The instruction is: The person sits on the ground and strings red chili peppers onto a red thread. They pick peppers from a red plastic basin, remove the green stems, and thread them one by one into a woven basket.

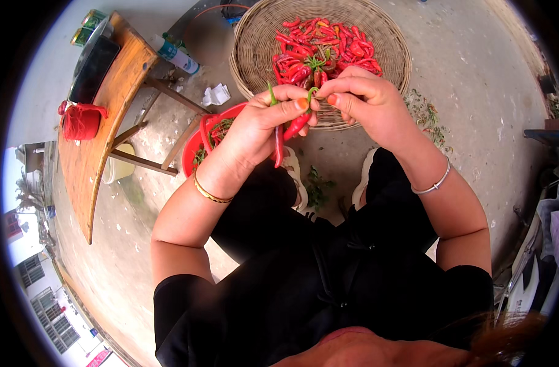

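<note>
Two red chili peppers are held in my left hand (279, 110). One slim red chili pepper (278, 142) hangs point down, its green stem rising above the thumb. A second, thicker red chili pepper (298, 125) lies slantwise beside it, with a curved green stem (311, 93) upward. My right hand (360, 98) has its thumb and forefinger pinched at that curved stem. Just beyond both hands, a round wicker basket (256, 41) holds a heap of red chili peppers (325, 43). A leafy green sprig lies on the heap.
Left of my legs stands a red plastic basket (187, 153) with chili plants in it. A wooden table (110, 96) carries a red bag (81, 123) and a dark box. Crumpled white paper (216, 94), green leaves (318, 188) and plant scraps (424, 112) lie on the concrete floor.
</note>
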`<control>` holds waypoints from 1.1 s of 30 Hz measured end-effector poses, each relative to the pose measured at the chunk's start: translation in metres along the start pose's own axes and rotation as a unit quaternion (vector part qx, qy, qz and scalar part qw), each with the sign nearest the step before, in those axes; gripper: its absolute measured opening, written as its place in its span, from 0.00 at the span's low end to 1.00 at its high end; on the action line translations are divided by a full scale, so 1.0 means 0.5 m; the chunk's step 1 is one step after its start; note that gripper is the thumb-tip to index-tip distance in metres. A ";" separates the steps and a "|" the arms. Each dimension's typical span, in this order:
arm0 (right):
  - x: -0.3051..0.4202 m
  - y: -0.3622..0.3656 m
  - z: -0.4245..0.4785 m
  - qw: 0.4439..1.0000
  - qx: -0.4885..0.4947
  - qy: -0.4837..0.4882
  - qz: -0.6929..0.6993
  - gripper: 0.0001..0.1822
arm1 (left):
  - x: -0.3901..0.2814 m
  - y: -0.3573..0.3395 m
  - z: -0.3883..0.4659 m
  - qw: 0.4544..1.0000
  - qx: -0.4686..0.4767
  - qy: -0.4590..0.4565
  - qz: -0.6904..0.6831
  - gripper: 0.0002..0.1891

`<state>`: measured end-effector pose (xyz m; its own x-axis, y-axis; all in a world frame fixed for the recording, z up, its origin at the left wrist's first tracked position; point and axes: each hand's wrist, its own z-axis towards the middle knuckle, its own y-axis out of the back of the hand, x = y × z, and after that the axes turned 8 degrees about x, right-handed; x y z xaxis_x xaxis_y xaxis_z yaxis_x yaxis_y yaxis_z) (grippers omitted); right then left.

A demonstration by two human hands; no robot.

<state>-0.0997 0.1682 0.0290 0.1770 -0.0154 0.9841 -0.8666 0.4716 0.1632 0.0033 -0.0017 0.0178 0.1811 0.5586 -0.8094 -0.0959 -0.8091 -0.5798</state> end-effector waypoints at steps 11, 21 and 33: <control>-0.003 -0.014 -0.001 0.995 -0.025 0.053 -0.076 0.05 | 0.003 -0.006 -0.003 0.998 -0.026 0.039 0.041 0.08; -0.001 0.009 -0.003 0.996 -0.031 0.031 -0.071 0.04 | -0.005 -0.014 -0.005 0.989 -0.019 -0.036 0.140 0.20; -0.001 0.038 -0.005 0.991 0.014 -0.021 0.128 0.05 | -0.011 0.050 0.008 0.990 -0.081 -0.114 -0.025 0.07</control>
<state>-0.1150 0.1794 0.0317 -0.0707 0.0644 0.9954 -0.8934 0.4397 -0.0919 -0.0038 -0.0241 0.0075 -0.0452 0.6110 -0.7903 0.0692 -0.7873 -0.6126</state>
